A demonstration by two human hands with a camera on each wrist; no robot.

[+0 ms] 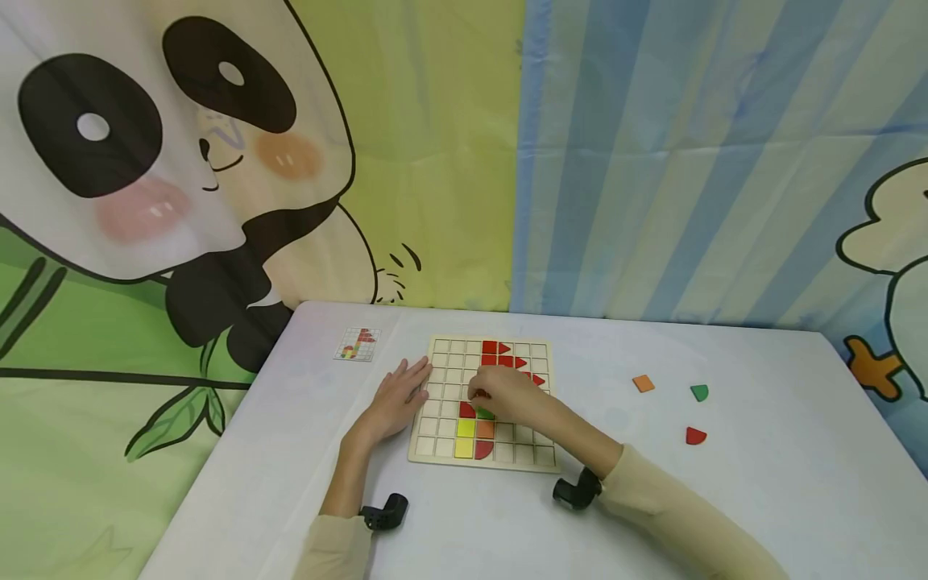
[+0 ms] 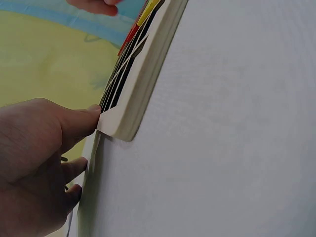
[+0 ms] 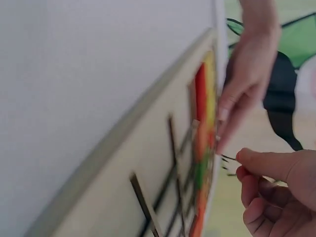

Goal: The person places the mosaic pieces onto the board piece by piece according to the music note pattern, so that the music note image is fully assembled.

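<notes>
A wooden grid board (image 1: 444, 392) lies on the white table, with red, yellow, green and orange pieces in some of its squares. Along the board's left edge rests my left hand (image 1: 395, 403), fingers extended; in the left wrist view its thumb (image 2: 81, 121) touches the rim near a corner. My right hand (image 1: 510, 393) is over the middle of the board, thumb and fingertips drawn together. It pinches a small red piece (image 2: 111, 10), mostly hidden by the fingers. Just below these fingertips are a red piece (image 1: 467, 410) and a partly covered green piece (image 1: 484, 414).
To the right on the table lie an orange square (image 1: 643, 383), a green piece (image 1: 699, 392) and a red rounded piece (image 1: 696, 436). A small card (image 1: 358, 344) with a coloured grid pattern is at the back left. Behind the table hangs a printed curtain (image 1: 449, 161).
</notes>
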